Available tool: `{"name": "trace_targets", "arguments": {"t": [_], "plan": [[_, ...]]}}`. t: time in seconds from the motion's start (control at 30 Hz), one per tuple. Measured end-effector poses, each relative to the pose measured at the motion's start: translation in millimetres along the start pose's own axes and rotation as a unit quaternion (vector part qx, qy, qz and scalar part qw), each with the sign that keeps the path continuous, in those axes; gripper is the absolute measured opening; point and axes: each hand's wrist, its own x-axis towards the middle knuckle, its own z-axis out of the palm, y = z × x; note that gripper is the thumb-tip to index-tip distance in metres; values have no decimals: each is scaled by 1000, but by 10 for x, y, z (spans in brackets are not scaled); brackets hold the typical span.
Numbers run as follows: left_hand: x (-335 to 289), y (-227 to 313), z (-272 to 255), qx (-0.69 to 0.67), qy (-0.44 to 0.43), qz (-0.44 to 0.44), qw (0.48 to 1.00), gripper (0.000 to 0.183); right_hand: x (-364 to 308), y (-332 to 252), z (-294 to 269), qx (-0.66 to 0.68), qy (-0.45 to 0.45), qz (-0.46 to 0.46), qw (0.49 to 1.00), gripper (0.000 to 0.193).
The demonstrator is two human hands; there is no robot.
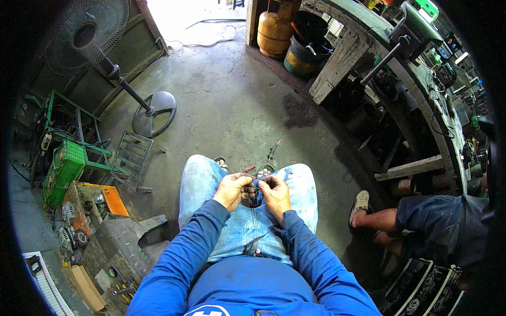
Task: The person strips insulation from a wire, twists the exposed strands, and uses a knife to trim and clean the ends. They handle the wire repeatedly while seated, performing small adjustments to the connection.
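I hold both hands close together above my lap, between my knees. My left hand (232,190) is closed in a pinch, fingertips on a thin wire (255,180). Facing it, my right hand (275,194) pinches the same wire with thumb and forefinger. Fingers cover most of the wire, so its ends cannot be made out. Just beyond my left fingertips shows a small dark red piece (249,169), too small to name. On the floor past my feet lies a slim dark tool with an orange tip (274,150), with a thin lead near it.
A pedestal fan (150,110) and a metal stool frame (133,160) stand to the left, near a green crate (64,171). At right is a long cluttered workbench (411,167); another person's leg (377,218) reaches in beneath it. A gas cylinder (274,34) stands by the doorway.
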Motion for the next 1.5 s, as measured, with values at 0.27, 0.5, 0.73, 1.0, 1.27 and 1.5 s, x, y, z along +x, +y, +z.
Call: {"name": "trace_targets", "arguments": {"t": [0.27, 0.5, 0.73, 1.0, 1.27, 1.5], "plan": [[-3, -40, 63, 61, 49, 21, 997, 17, -28, -1, -26, 29, -61, -11, 998, 14], [-24, -22, 161, 173, 83, 104, 976, 29, 18, 37, 8, 95, -65, 5, 993, 17], [-147, 103, 196, 102, 12, 91, 991, 45, 18, 10, -19, 118, -3, 22, 993, 15], [-87, 59, 165, 206, 47, 120, 970, 25, 64, 104, -28, 109, 24, 18, 994, 19], [-91, 33, 241, 230, 70, 139, 960, 18, 60, 82, -45, 122, 22, 21, 992, 17], [0, -11, 158, 184, 72, 177, 964, 17, 92, 111, -34, 238, 67, 40, 968, 12]]}}
